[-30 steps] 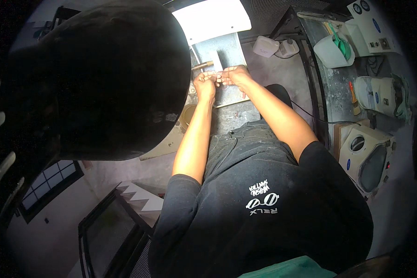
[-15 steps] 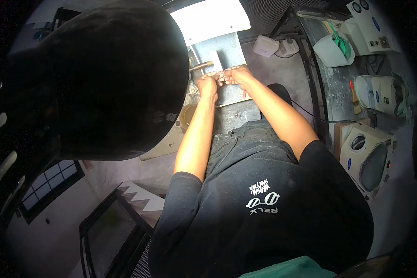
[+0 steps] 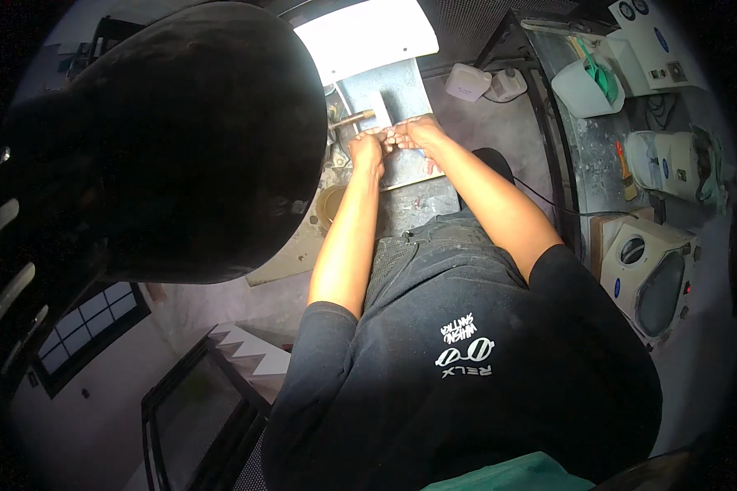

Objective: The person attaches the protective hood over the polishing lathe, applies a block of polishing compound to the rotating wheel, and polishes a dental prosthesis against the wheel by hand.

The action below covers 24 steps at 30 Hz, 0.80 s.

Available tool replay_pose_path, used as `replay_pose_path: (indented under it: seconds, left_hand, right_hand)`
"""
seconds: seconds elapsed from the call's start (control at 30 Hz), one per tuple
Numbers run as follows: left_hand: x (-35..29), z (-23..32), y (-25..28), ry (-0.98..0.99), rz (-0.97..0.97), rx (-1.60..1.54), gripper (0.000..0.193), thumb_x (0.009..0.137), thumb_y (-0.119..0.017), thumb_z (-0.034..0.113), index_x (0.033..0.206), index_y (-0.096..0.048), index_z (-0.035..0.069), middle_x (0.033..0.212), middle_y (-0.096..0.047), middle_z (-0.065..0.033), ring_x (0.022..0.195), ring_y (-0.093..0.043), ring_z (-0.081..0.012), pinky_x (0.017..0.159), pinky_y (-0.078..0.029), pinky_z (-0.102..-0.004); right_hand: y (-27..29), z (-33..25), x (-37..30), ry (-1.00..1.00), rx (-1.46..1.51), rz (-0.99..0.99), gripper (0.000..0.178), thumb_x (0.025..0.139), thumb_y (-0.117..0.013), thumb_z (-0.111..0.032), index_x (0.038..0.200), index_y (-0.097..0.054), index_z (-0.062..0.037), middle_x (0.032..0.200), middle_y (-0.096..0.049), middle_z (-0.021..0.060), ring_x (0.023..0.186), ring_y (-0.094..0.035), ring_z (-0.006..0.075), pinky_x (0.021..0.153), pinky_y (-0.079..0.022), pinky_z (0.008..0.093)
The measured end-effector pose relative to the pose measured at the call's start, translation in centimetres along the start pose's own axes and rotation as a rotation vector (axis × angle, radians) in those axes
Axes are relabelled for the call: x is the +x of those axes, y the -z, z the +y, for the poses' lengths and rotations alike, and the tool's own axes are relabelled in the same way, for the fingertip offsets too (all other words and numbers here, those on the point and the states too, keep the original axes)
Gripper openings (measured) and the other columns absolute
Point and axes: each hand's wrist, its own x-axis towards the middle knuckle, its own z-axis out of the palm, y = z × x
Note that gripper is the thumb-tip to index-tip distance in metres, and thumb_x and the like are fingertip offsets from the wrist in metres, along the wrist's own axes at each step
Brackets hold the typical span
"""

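Note:
My left hand (image 3: 368,150) and my right hand (image 3: 418,134) meet at the fingertips over a grey metal tray (image 3: 405,170). Both have their fingers drawn together in a pinch. Whatever lies between the fingertips is too small and too covered to name. Just beyond them a brass-coloured rod (image 3: 352,119) comes in from the left, its end at a pale upright piece (image 3: 381,108). A bright white curved panel (image 3: 368,39) hangs over the far end of the tray.
A large black lamp-like hood (image 3: 196,147) fills the left. Two white jugs (image 3: 468,82) stand beyond the tray's right side. Farther right, a bench (image 3: 583,159) bears a white bin (image 3: 588,90) with a green scoop, a brush (image 3: 626,172) and beige machines (image 3: 651,274). A round tan bowl (image 3: 329,204) sits left of my forearm.
The black hood and the tray appear slightly farther left in the picture. My hands stay together in nearly the same place, with only small finger shifts.

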Motion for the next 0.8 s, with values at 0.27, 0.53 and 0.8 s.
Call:
replay_pose_path:
  seconds: [0.27,0.53,0.8]
  left_hand:
    - [-0.8,0.2,0.8,-0.051,0.006,0.023,0.006,0.087,-0.055,-0.007,0.089,-0.060,-0.004,0.078,-0.066,-0.0109,0.060,-0.061,-0.0171,0.050,-0.049,-0.0273]
    - [-0.6,0.1,1.3,-0.214,-0.045,0.139,0.007,0.088,-0.055,-0.007,0.093,-0.058,-0.003,0.078,-0.065,-0.0105,0.060,-0.059,-0.0156,0.054,-0.048,-0.0255]
    - [-0.8,0.1,0.7,-0.152,-0.002,0.115,0.004,0.087,-0.056,-0.006,0.090,-0.059,-0.004,0.078,-0.066,-0.0113,0.060,-0.060,-0.0155,0.054,-0.048,-0.0256]
  right_hand:
    - [-0.4,0.7,0.6,0.069,-0.044,0.004,0.007,0.086,-0.067,-0.004,0.089,-0.064,0.0013,0.080,-0.068,0.0087,0.068,-0.066,0.0137,0.061,-0.055,0.0232]
    - [-1.2,0.9,0.6,0.096,-0.004,0.009,0.005,0.086,-0.067,-0.003,0.083,-0.065,0.0006,0.081,-0.069,0.0081,0.071,-0.067,0.0143,0.065,-0.056,0.0233]
    - [-0.7,0.9,0.9,0.065,-0.003,0.010,0.005,0.086,-0.066,-0.003,0.084,-0.064,0.0001,0.082,-0.069,0.0094,0.070,-0.068,0.0149,0.065,-0.056,0.0238]
